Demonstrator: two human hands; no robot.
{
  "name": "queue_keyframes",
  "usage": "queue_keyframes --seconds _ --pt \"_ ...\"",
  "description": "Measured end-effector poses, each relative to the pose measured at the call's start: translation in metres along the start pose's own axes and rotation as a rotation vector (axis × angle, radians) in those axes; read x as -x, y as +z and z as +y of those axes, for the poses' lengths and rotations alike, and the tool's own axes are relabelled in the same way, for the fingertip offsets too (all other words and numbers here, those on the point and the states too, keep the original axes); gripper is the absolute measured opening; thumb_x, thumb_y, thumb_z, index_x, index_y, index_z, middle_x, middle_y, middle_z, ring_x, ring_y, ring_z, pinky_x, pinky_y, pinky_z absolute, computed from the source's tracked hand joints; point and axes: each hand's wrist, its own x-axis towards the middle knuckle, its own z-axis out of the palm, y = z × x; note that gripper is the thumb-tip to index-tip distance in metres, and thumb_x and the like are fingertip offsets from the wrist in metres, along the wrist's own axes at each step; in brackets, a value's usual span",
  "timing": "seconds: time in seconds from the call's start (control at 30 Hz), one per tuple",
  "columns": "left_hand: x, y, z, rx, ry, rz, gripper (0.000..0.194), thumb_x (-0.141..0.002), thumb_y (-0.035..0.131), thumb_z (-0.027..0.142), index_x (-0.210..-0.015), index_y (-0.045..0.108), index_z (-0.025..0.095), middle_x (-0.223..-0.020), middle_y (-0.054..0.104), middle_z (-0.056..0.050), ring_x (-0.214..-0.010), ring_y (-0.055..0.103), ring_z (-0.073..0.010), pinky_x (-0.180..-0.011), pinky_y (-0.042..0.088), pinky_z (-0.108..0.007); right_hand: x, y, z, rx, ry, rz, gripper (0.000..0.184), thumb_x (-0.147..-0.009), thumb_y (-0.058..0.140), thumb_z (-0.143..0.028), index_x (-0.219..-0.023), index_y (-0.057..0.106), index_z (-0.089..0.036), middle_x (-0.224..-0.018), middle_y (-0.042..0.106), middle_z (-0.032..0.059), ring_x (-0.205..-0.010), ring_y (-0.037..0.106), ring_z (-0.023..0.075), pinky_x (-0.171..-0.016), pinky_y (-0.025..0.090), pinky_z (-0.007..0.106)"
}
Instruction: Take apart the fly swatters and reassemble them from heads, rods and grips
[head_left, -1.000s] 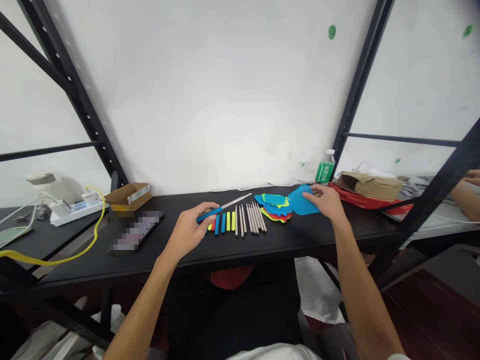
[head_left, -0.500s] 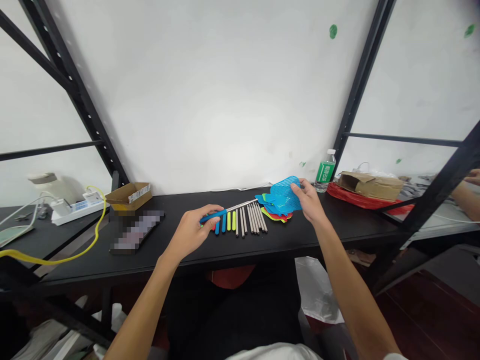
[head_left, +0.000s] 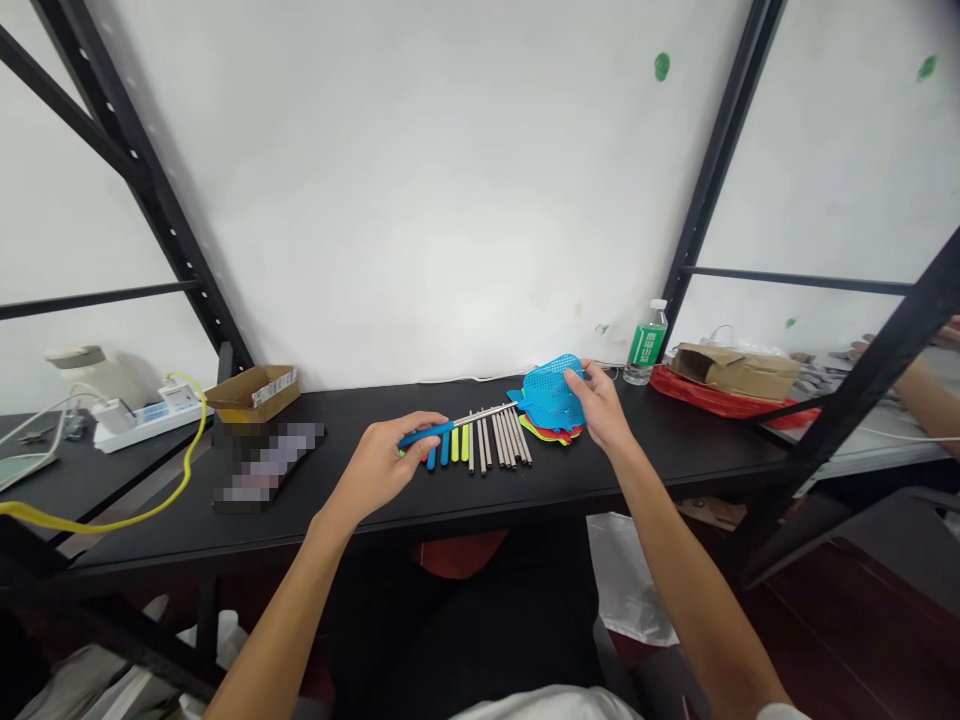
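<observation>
- The left hand [head_left: 386, 460] was curled closed round a blue handle [head_left: 426, 435], its rod [head_left: 480, 416] slanting toward the desk's [head_left: 337, 400] back edge.
- The right hand [head_left: 604, 410] pinched the blue head [head_left: 553, 388] by its right side, thumb on top, nearer the back edge than the front.
- The step in hand seemed to be joining rod tip to head's neck; whether the tip was inside could not be told.
- The next move likely called for keeping both in line, then a straight push.

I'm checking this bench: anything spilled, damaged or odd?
Green smudges stand out on the white wall, and the cardboard box at right looks crumpled at its open end. Nothing looks spilled; the blue mesh paddle in the right hand looks intact.
</observation>
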Motion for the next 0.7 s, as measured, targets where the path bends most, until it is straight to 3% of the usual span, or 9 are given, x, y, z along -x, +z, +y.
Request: queue_keyframes --seconds 0.17,0.37,0.7 --pt "-0.0004 0.0008 0.0025 0.012 0.000 0.004 0.034 -0.094 0.051 0.044 -0.115 0.071 0.026 -0.112 0.074 -0.005 -0.103 0.068 -0.0247 -0.083 0.054 -0.030 -0.0014 0.0022 0.0054 0.024 -0.021 0.070 0.040 -0.077 0.067 -0.059 -0.095 0.053 -0.027 -0.076 0.066 -0.0015 -0.068 0.064 0.0207 -0.061 0.053 0.032" --pt "-0.0015 0.0023 0.0054 0.013 0.012 -0.020 0.036 -0.095 0.050 0.045 -0.116 0.070 0.025 -0.109 0.075 -0.005 -0.097 0.069 -0.0233 -0.080 0.055 -0.029 0.0027 0.0100 0.0037 0.020 -0.001 -0.018 0.041 -0.078 0.066 -0.061 -0.097 0.054 -0.027 -0.073 0.064 -0.0024 -0.063 0.062 0.0199 -0.057 0.052 0.031" --pt "0.0000 -0.0033 0.0007 -0.007 -0.001 0.030 0.033 -0.095 0.053 0.044 -0.117 0.070 0.026 -0.115 0.073 -0.004 -0.103 0.068 -0.0237 -0.084 0.052 -0.030 -0.0019 0.0031 0.0045 -0.005 -0.008 0.061 0.043 -0.076 0.067 -0.061 -0.098 0.053 -0.027 -0.080 0.067 -0.0007 -0.077 0.066 0.0236 -0.067 0.054 0.034"
